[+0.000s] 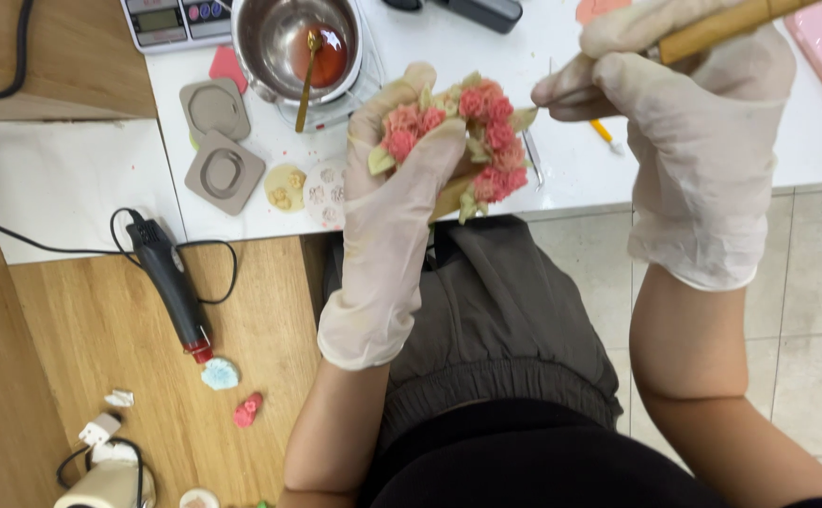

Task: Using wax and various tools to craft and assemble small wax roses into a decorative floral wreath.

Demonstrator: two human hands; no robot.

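A white worktop (561, 179) spans the top, above pale floor tiles (820, 310) on the right and a wooden surface (110, 329) on the left where a black heat tool (171, 282) lies. A steel pot (284, 42) holds red liquid. The gloved left hand (387, 202) cups a pink flower cluster (458, 141) over the worktop's edge; the gloved right hand (688, 122) grips a wooden-handled tool (712, 30) at its side.

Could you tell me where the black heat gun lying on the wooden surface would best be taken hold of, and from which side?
Probably around the middle of the long black heat gun, on its slim barrel-shaped body. It lies flat and slanted, its red tip towards the pale blue wax piece and its black cord looping off the far end. Come from above, fingers across the body, away from the tip.
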